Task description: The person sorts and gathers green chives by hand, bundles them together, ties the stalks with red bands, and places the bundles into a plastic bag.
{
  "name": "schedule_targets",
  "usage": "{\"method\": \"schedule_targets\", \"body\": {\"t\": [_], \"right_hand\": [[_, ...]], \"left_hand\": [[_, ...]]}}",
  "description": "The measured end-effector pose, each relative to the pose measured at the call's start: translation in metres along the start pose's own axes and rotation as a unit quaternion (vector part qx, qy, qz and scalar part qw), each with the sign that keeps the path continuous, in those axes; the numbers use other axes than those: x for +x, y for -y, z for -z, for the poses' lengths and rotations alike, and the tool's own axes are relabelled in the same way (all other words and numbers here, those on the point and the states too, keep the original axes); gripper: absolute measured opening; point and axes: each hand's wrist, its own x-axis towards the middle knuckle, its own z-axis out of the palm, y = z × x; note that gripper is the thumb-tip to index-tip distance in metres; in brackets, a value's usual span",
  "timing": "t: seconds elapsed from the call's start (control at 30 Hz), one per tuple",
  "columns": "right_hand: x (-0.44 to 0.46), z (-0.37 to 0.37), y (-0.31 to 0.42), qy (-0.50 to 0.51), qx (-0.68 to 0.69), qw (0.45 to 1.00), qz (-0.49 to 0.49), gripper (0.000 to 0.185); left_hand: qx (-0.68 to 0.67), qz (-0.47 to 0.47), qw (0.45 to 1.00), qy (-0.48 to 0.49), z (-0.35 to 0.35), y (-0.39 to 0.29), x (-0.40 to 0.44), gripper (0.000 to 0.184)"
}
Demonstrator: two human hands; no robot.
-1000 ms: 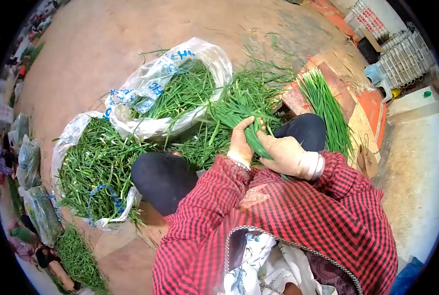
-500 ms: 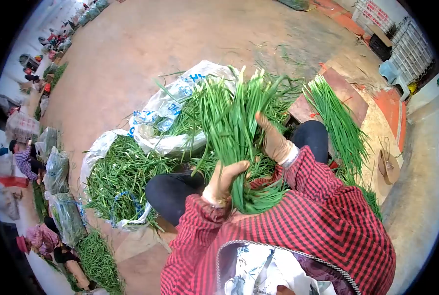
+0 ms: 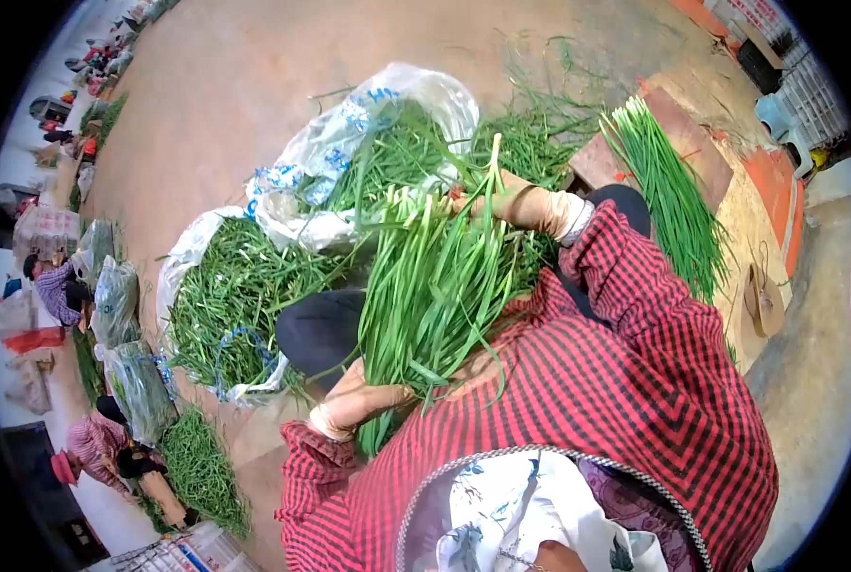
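A loose bunch of green chives [image 3: 430, 286] lies slanted across my lap, pale stem ends up and leaf tips toward me. My left hand [image 3: 363, 396] is wrapped round its lower, leafy part. At the stem end, my right hand [image 3: 519, 204] is closed on some of the stalks, a few of which stick up above the fingers. Its fingertips are partly hidden by the stems. To the right, a neat, straight pile of chives [image 3: 668, 191] rests on a reddish-brown board [image 3: 592, 162].
Ahead and left stand a plastic bag [image 3: 454, 91] and a second white bag [image 3: 182, 257], both full of loose greens. Cut leaves litter the floor [image 3: 225, 114]. A sandal [image 3: 762, 300] lies right. Along the left wall, a person in a checked top [image 3: 55, 291] sits beside filled bags [image 3: 118, 303].
The bunch has tilted left and come down toward my lap. My left hand moved down and left with its leafy end; my right hand went from open beside the bunch to closed at the stems.
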Motion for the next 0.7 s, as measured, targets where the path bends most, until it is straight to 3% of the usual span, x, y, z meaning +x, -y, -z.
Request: {"method": "schedule_targets", "body": {"t": [0.07, 0.1, 0.13, 0.17, 0.23, 0.3, 0.37, 0.43, 0.47, 0.5, 0.53, 0.57, 0.63, 0.7], "right_hand": [[-0.005, 0.002, -0.007, -0.052, -0.143, 0.988, -0.022, 0.027], [-0.003, 0.006, -0.003, -0.003, -0.095, 0.995, 0.013, 0.025], [0.004, 0.011, -0.009, -0.031, -0.039, 0.999, 0.002, 0.023], [0.009, 0.014, -0.015, -0.060, 0.016, 0.998, -0.008, 0.021], [0.012, 0.020, -0.001, -0.133, -0.031, 0.989, -0.050, 0.019], [0.005, 0.032, 0.020, -0.190, 0.092, 0.976, -0.052, 0.026], [0.015, 0.069, 0.018, -0.276, 0.117, 0.954, 0.011, 0.035], [0.007, 0.095, 0.033, -0.253, 0.091, 0.963, -0.015, 0.033], [0.000, 0.087, 0.039, -0.351, -0.051, 0.933, -0.064, 0.025], [0.002, 0.116, 0.011, -0.307, -0.169, 0.932, -0.093, 0.024], [-0.002, 0.122, -0.015, -0.253, -0.340, 0.904, -0.052, 0.024], [-0.007, 0.123, -0.035, -0.192, -0.498, 0.845, -0.009, 0.026], [-0.019, 0.117, -0.035, -0.218, -0.557, 0.784, -0.166, 0.034], [-0.014, 0.122, -0.026, -0.193, -0.531, 0.802, -0.194, 0.042]], "left_hand": [[0.044, 0.023, 0.999, 0.011, -0.001, 0.017, 0.000, 0.043], [0.041, 0.028, 0.999, 0.010, -0.002, 0.026, 0.002, 0.043], [0.073, -0.030, 0.997, 0.009, -0.003, 0.033, 0.004, 0.044], [0.000, -0.010, 1.000, 0.001, -0.005, 0.035, 0.002, 0.044], [-0.150, 0.024, 0.988, -0.024, -0.011, 0.040, -0.002, 0.045], [-0.260, 0.049, 0.964, -0.007, -0.008, 0.046, -0.001, 0.047], [-0.205, 0.027, 0.977, -0.049, -0.012, 0.042, -0.005, 0.045], [-0.269, -0.025, 0.962, -0.034, -0.006, 0.051, -0.007, 0.041], [-0.251, -0.037, 0.966, -0.058, -0.007, 0.048, -0.008, 0.037], [-0.251, -0.038, 0.965, -0.062, -0.004, 0.052, -0.008, 0.037], [-0.259, -0.048, 0.962, -0.077, 0.001, 0.058, -0.006, 0.038], [-0.266, -0.058, 0.958, -0.093, 0.005, 0.061, -0.007, 0.038], [-0.278, -0.098, 0.952, -0.084, 0.007, 0.055, -0.011, 0.042], [-0.305, -0.171, 0.935, -0.063, 0.005, 0.048, -0.018, 0.053]]}}
